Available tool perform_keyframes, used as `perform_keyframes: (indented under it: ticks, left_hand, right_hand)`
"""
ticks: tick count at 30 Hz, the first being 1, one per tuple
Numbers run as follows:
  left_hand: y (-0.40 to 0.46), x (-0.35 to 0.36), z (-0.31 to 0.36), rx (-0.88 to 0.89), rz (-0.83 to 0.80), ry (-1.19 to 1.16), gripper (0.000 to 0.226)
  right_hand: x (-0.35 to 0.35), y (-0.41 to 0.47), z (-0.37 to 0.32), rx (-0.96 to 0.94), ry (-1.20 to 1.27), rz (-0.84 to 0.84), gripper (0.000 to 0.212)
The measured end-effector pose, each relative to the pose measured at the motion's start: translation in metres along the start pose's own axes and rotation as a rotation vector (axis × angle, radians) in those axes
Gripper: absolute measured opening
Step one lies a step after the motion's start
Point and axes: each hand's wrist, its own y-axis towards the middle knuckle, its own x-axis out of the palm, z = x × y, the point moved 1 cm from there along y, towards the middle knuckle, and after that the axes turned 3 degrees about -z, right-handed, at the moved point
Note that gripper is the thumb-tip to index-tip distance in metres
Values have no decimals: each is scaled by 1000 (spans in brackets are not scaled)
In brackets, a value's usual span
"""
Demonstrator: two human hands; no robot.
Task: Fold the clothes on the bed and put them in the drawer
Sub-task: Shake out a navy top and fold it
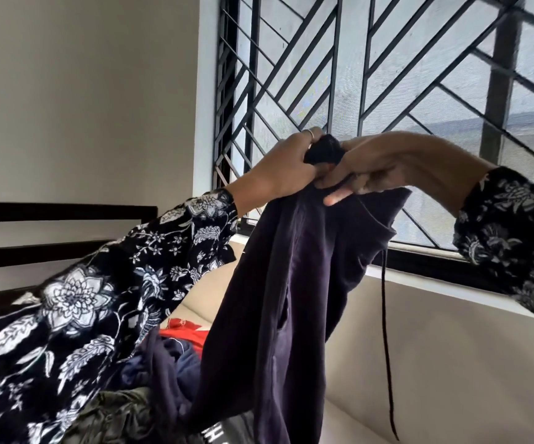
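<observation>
a pile of clothes lies low on the bed; above it the left hand and right hand each have their grip clamped on the top edge of the dark purple garment, held aloft. its dangling drawstring could snag the pile or tangle in the fold

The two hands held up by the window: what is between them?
In the head view, a bunched top edge of the dark purple garment sits between the left hand and right hand; both grip it.
</observation>
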Motion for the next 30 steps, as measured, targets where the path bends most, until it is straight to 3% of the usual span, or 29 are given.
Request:
perform_keyframes:
  ticks: [3,6,9,12,14,17,22,26,28,30]
  left_hand:
    - [-5,2,5,11,2,24,32]
    - [-10,-1,6,13,16,29,35]
    - [-15,-14,6,-9,182,8,41]
    - [-23,-28,3,-75,377,-61,52]
    - [-35,-28,-2,-41,419,-61,64]
    - [-56,-17,-22,14,402,-1,67]
    - [-97,3,-62,-221,367,-54,59]
    - [-124,21,-89,-336,312,-88,25]
    - [-133,30,-95,-415,219,-79,19]
    - [-133,31,-102,-484,83,-55,27]
  right_hand:
    - [3,-10,9,29,46,9,24]
    - [13,-17,3,-27,-50,120,32]
    - [21,-22,-15,-109,-317,295,26]
    - [26,-18,-36,-193,-645,419,41]
    - [28,-16,-48,-274,-795,476,41]
    - [30,-10,-66,-390,-908,545,35]
    - [21,-5,-94,-448,-987,676,40]
    - [8,2,-106,-492,-955,736,28]
    - [1,7,-108,-497,-914,729,25]
    - [-6,9,-106,-479,-915,745,24]
